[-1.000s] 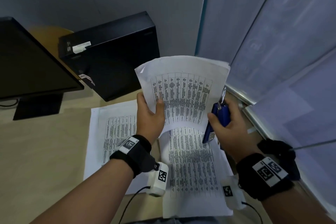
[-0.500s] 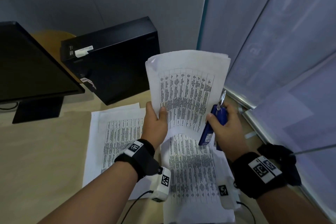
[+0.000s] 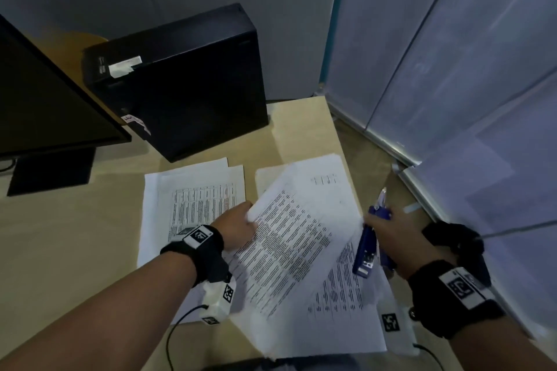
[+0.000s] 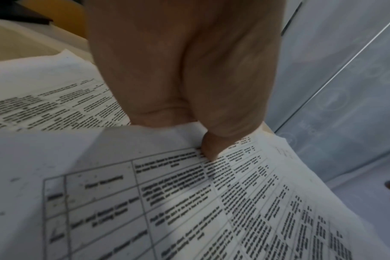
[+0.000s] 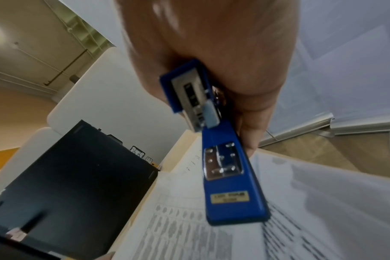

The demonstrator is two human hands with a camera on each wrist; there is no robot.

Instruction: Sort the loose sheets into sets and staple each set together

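Plainly, left hand (image 3: 238, 227) pinching printed sheets (image 3: 289, 247), right hand (image 3: 394, 247) gripping blue stapler (image 3: 366, 253), label unreadable.

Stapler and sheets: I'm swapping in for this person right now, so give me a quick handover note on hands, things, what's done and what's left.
Left hand: pinches the corner of a printed set, angled across the desk.
Right hand: grips the blue stapler at that set's right edge.
Another pile lies flat to the left; more sheets lie under the held set.
Done: sheets look grouped; I cannot tell whether any are stapled.
Left: check for staples, staple what remains.
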